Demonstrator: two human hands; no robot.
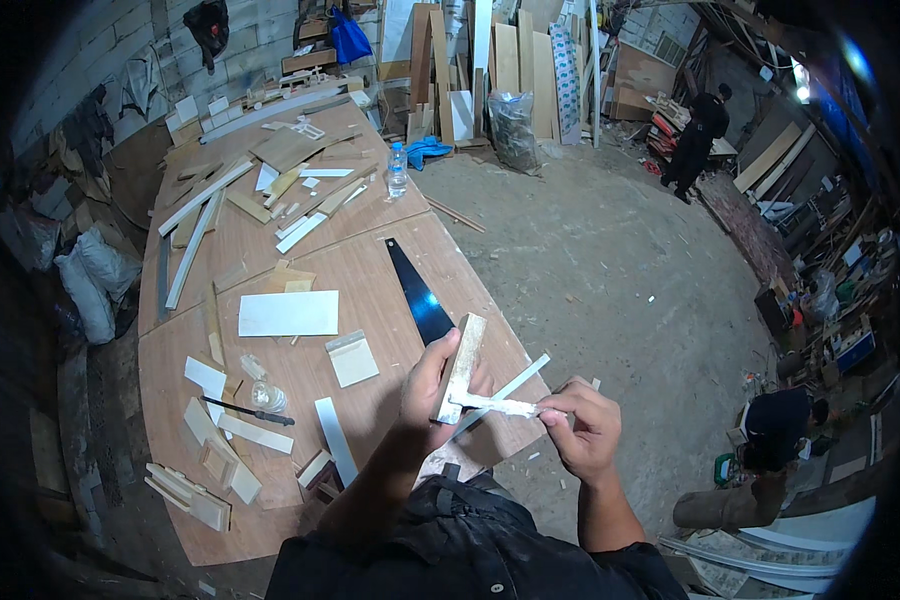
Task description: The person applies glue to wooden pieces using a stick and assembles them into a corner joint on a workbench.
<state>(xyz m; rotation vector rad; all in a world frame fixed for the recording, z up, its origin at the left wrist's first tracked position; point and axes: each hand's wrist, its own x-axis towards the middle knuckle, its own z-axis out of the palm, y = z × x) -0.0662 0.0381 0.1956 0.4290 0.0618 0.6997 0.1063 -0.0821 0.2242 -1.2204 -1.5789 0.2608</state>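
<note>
My left hand is closed around a short wooden block, held tilted above the near right part of the table. Pinched in the fingers of my right hand is a thin stick coated in white paste. Its far end touches the lower part of the block, where a white smear shows. Just beyond my left hand lies a hand saw's dark blade; its handle end is hidden. A narrow white strip passes beneath the stick and juts over the table edge.
A small clear jar and a black rod-like tool lie at the left among white boards. Wood offcuts crowd the far end near a water bottle. Two people are off to the right.
</note>
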